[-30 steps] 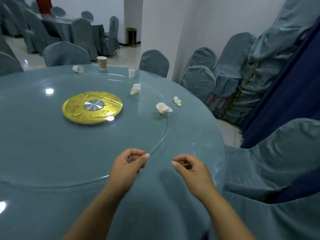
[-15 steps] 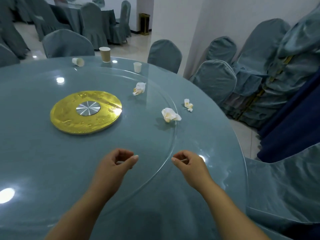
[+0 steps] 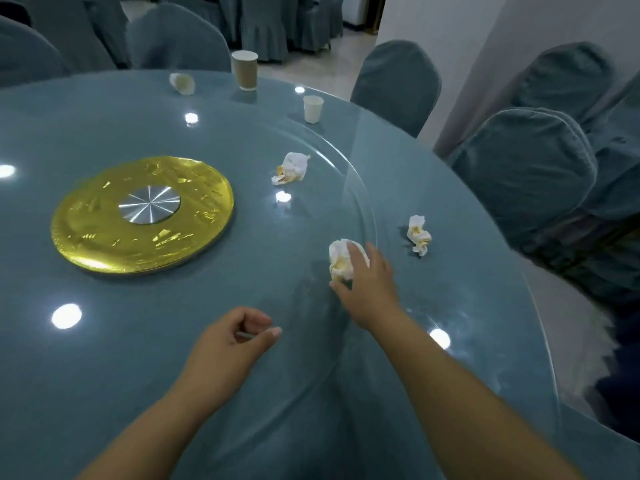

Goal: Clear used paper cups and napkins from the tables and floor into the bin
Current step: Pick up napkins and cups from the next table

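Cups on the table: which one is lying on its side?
The far-left white cup. The brown cup and the small white cup both stand upright.

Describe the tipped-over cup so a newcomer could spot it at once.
Start at the gold disc in the middle of the round table and look past it to the far edge, where three cups sit. The fallen cup is the leftmost: small and white, lying on its side, while the brown cup and the white cup to its right stand upright.
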